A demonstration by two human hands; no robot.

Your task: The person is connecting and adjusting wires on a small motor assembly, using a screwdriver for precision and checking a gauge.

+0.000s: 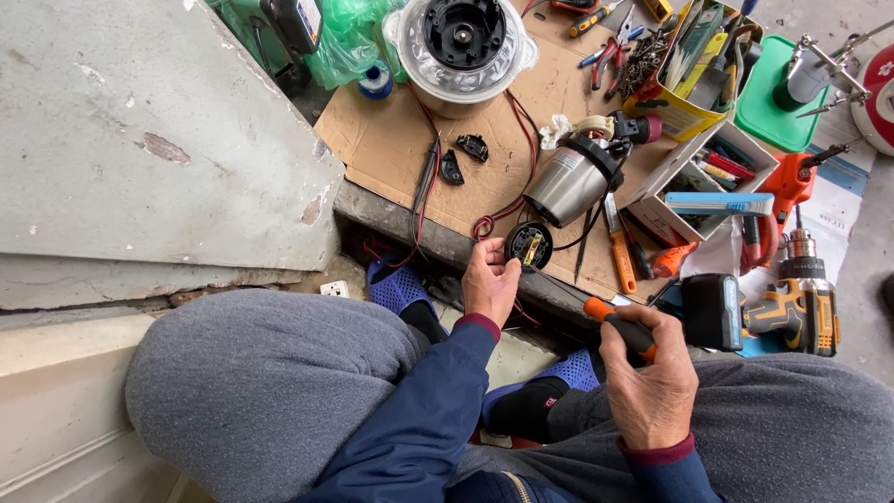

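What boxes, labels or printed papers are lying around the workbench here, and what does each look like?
Yellow cardboard box, upper right on the brown cardboard sheet: open-topped, crammed with hand tools.
White cardboard box, just below it: open, holding pens and small tools.
White printed paper, right edge under the orange tool: blue header, dark text.
Round red-and-white disc, far right edge: cut off by the frame.
No screens visible.

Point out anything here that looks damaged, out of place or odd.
The appliance base lies upside down with red wires trailing out. Its motor sits loose on the cardboard, beside two loose black pieces. The left hand holds a detached round black part; the right hand grips a screwdriver.
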